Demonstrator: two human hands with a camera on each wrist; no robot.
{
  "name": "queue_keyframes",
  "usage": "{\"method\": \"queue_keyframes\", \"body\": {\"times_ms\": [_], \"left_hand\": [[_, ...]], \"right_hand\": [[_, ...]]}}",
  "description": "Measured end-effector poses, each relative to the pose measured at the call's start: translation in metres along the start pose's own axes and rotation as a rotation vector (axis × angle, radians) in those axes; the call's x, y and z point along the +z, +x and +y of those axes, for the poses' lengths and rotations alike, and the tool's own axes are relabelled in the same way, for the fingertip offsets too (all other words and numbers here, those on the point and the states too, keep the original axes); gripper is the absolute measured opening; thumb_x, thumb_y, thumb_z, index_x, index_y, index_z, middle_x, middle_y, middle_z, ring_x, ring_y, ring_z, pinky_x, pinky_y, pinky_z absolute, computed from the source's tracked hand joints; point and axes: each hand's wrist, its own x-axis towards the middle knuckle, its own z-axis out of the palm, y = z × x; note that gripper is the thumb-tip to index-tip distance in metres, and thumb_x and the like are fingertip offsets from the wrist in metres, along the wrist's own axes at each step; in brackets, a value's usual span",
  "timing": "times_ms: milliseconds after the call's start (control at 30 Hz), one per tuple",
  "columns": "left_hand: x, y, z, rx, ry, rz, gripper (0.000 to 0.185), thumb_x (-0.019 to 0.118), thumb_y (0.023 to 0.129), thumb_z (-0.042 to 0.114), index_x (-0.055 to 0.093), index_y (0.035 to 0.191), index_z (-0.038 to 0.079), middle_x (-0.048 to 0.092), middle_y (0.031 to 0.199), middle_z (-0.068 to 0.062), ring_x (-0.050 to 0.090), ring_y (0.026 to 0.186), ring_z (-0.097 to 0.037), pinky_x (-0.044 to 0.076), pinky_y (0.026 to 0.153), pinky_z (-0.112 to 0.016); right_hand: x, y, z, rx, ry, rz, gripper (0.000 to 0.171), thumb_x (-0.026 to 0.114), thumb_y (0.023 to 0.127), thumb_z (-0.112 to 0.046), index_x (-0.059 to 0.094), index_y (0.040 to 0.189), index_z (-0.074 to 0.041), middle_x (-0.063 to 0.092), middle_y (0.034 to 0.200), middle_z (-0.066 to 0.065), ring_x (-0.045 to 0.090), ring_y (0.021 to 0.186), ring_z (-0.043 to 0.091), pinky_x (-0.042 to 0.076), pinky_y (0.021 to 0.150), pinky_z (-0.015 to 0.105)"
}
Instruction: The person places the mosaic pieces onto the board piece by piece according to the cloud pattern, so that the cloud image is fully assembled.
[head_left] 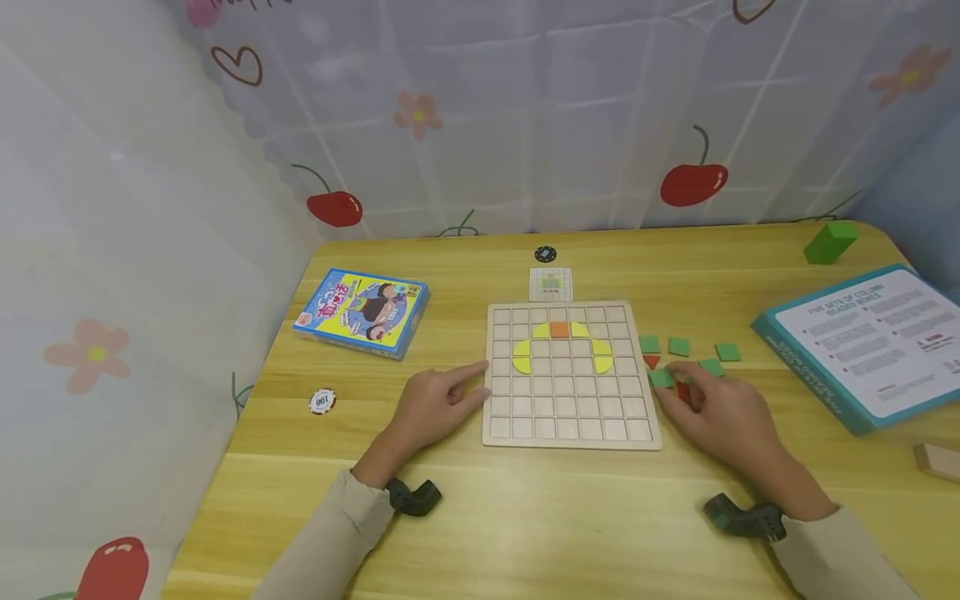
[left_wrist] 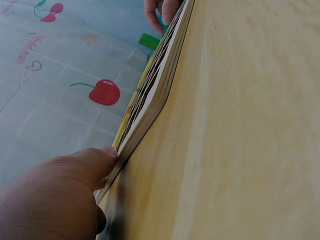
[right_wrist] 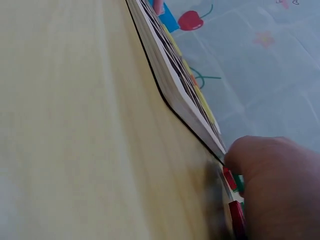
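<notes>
"100" on the poker chip (head_left: 322, 402)

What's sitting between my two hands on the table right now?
The wooden grid board lies between the left hand and right hand, seen in the head view.

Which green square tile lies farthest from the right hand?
The green tile at the far right of the group, alone; the others lie nearer the right hand and board.

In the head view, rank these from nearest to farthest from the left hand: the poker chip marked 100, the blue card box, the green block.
From the left hand:
1. Poker chip marked 100, just to its left on the table.
2. Blue card box, farther back and to the left.
3. Green block, far across at the table's back right corner.
</notes>
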Motion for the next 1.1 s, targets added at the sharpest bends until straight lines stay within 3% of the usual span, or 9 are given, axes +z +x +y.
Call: {"method": "queue_keyframes", "body": {"times_ms": [233, 367, 467, 633, 833, 1100], "left_hand": [[0.0, 0.0, 0.001, 0.002, -0.001, -0.002, 0.039, 0.072, 0.097, 0.039, 0.072, 0.131, 0.02, 0.041, 0.056, 0.015, 0.032, 0.048, -0.001, 0.029, 0.05, -0.024], [0.0, 0.001, 0.0, 0.007, -0.005, 0.0, 0.039, 0.072, 0.096, 0.038, 0.072, 0.13, 0.019, 0.041, 0.055, 0.014, 0.031, 0.048, -0.001, 0.028, 0.05, -0.024], [0.0, 0.001, 0.0, 0.013, -0.006, 0.004, 0.038, 0.072, 0.096, 0.037, 0.073, 0.13, 0.018, 0.041, 0.055, 0.014, 0.031, 0.048, -0.001, 0.028, 0.05, -0.023], [0.001, 0.001, 0.001, 0.018, -0.015, 0.01, 0.038, 0.072, 0.096, 0.037, 0.073, 0.13, 0.018, 0.041, 0.055, 0.014, 0.031, 0.048, 0.0, 0.028, 0.049, -0.023], [0.001, 0.0, 0.001, 0.011, -0.02, 0.013, 0.039, 0.073, 0.096, 0.038, 0.073, 0.129, 0.018, 0.04, 0.055, 0.015, 0.031, 0.048, 0.0, 0.028, 0.049, -0.023], [0.001, 0.0, -0.001, 0.026, -0.013, 0.022, 0.04, 0.074, 0.095, 0.038, 0.073, 0.129, 0.017, 0.041, 0.055, 0.015, 0.032, 0.048, 0.0, 0.03, 0.049, -0.023]], "right_hand": [[0.005, 0.0, -0.013, -0.004, 0.107, 0.141, 0.035, 0.084, 0.08, -0.022, 0.071, 0.109, -0.008, 0.037, 0.057, -0.012, 0.029, 0.047, 0.004, 0.024, 0.043, 0.026], [0.016, 0.002, -0.031, -0.098, 0.165, 0.191, 0.035, 0.084, 0.079, -0.022, 0.071, 0.108, -0.008, 0.037, 0.058, -0.013, 0.027, 0.047, 0.0, 0.023, 0.043, 0.022], [0.029, 0.003, -0.05, -0.185, 0.205, 0.218, 0.034, 0.079, 0.083, -0.031, 0.071, 0.108, -0.008, 0.037, 0.058, -0.014, 0.029, 0.049, 0.0, 0.025, 0.044, 0.019], [0.045, 0.013, -0.083, -0.267, 0.248, 0.189, 0.036, 0.071, 0.091, -0.041, 0.071, 0.109, -0.01, 0.039, 0.059, -0.012, 0.033, 0.05, 0.002, 0.027, 0.045, 0.02], [0.056, 0.037, -0.104, -0.178, 0.236, 0.148, 0.034, 0.079, 0.086, -0.031, 0.069, 0.111, -0.01, 0.037, 0.057, -0.012, 0.03, 0.046, 0.003, 0.025, 0.042, 0.023], [0.063, 0.07, -0.112, -0.087, 0.223, 0.125, 0.036, 0.074, 0.092, -0.036, 0.07, 0.115, -0.009, 0.041, 0.055, -0.009, 0.033, 0.042, 0.007, 0.026, 0.039, 0.028]]}}
